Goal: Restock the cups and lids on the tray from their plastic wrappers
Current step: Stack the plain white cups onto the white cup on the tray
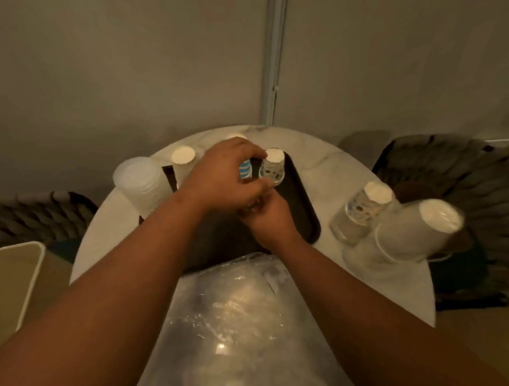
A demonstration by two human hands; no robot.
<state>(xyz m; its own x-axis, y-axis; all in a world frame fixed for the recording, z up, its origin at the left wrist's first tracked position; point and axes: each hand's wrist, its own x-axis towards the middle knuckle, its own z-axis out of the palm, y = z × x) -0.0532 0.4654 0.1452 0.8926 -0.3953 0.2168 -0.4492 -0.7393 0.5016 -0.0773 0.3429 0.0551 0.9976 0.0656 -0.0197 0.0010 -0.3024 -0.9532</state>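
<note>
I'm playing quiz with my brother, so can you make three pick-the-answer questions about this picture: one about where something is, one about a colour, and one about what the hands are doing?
1. Where does the patterned cup by the hands stand?
A. on the dark tray
B. on the floor
C. in the bin

2. What colour are the stripes on the cup under the left hand?
A. red
B. blue
C. green

3. How do the two hands stand?
A. far apart at the table's edges
B. close together over the tray
C. both under the table

Answers:
1 A, the cup stands upside down at the tray's far end.
2 B, blue bands show between the fingers.
3 B, the right hand meets the left just above the tray.
</note>
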